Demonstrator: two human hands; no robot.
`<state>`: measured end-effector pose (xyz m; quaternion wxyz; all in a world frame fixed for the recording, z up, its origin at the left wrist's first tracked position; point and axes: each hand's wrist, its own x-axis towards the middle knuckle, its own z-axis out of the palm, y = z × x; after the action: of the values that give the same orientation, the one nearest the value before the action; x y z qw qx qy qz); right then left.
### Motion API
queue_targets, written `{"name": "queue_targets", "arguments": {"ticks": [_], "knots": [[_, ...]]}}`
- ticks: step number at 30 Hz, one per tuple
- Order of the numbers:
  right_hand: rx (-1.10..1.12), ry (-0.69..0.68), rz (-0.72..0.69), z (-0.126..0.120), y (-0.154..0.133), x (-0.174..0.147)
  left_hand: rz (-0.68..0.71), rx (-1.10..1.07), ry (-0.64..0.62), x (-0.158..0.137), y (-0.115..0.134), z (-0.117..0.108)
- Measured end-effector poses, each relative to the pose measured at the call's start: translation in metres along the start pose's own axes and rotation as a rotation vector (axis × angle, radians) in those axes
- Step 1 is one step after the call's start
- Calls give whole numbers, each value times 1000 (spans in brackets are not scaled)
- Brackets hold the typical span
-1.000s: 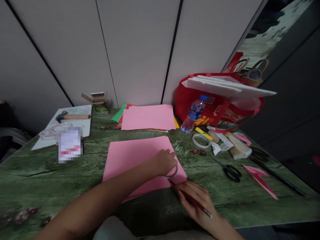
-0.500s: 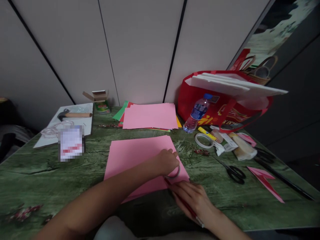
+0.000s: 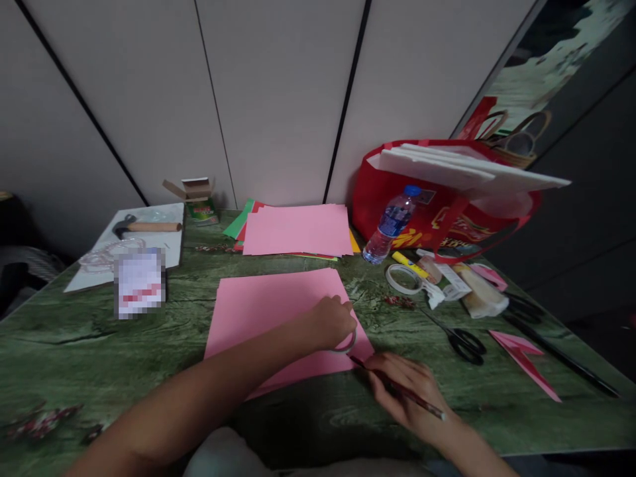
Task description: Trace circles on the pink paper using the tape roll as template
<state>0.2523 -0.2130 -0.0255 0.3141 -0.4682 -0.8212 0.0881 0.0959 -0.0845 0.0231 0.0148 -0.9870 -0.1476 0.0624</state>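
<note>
My left hand (image 3: pixel 334 322) is closed on a pale ring that looks like a roll of tape (image 3: pixel 354 339), pressing it flat on a stack of pink paper (image 3: pixel 263 298). Most of the ring is hidden under the fingers; its lower right edge shows, with pink paper inside it. In my right hand (image 3: pixel 405 397) a dark red pencil (image 3: pixel 407 392) is pinched. The pencil's tip is on the paper just below the ring's edge, close to the stack's lower right corner.
More pink sheets (image 3: pixel 298 228) lie over coloured paper at the back. Right of them are a water bottle (image 3: pixel 390 228), a red bag (image 3: pixel 368 192), another tape roll (image 3: pixel 397 278), scissors (image 3: pixel 464 344) and a folded pink piece (image 3: pixel 527 364). A hammer (image 3: pixel 149 227) lies at left.
My right hand has moved right, and the pencil tip has shifted from the ring's lower left edge to its lower right. My left hand stays on the ring.
</note>
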Motion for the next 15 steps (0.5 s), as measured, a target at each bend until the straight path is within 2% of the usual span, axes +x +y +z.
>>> {"name": "queue_targets", "arguments": {"ticks": [4, 8, 11, 13, 15], "knots": [[16, 96, 111, 2, 12, -3, 11, -1, 5, 1, 0, 6], [88, 286, 352, -7, 34, 9, 29, -6, 5, 2, 1, 9], [309, 368, 526, -15, 51, 36, 28, -6, -6, 6, 6, 11], [500, 382, 588, -15, 58, 60, 5, -2, -24, 10, 12, 14], [658, 296, 579, -10, 60, 84, -58, 4, -41, 14, 19, 18]]}}
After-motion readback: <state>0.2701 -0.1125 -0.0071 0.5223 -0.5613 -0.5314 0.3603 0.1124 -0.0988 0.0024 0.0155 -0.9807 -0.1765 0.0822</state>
